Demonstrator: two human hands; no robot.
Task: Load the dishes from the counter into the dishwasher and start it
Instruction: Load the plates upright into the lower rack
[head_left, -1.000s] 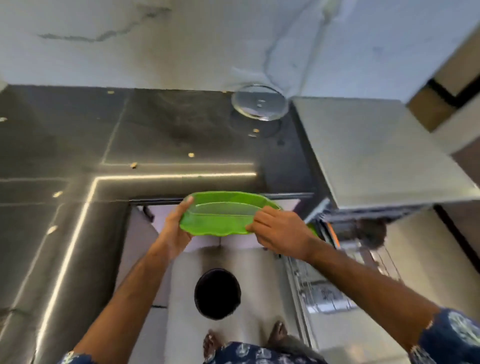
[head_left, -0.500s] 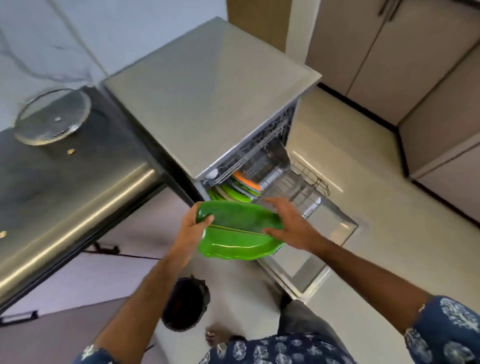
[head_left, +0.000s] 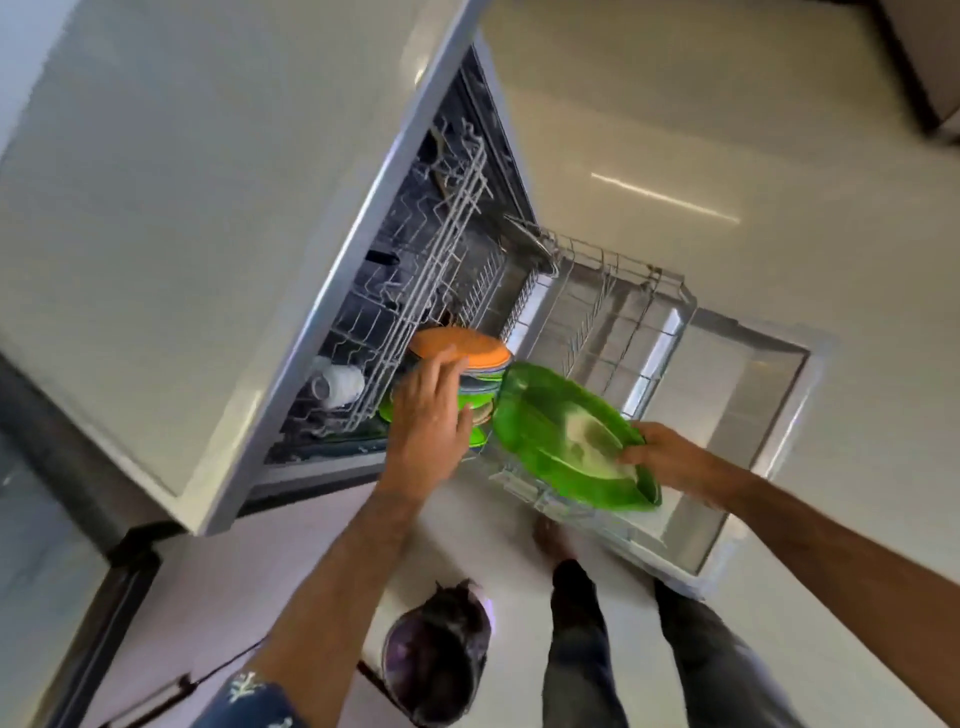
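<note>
The green tray hangs over the pulled-out lower rack, tilted with its long axis running from the row of plates down toward the person's right side. The right hand has its grip clamped on the near, lower end, so the free end points at the stacked plates. The left hand is off the tray, fingers spread and laid against the orange plate at the top of that row, nothing curled round it. It is the nearer hand to the plates; the right one steers. The tray's upper edge sits just beside the plates, perhaps touching, so they crowd the slot it seems bound for. A white cup lies in the upper rack, which overhangs the back of the row.
</note>
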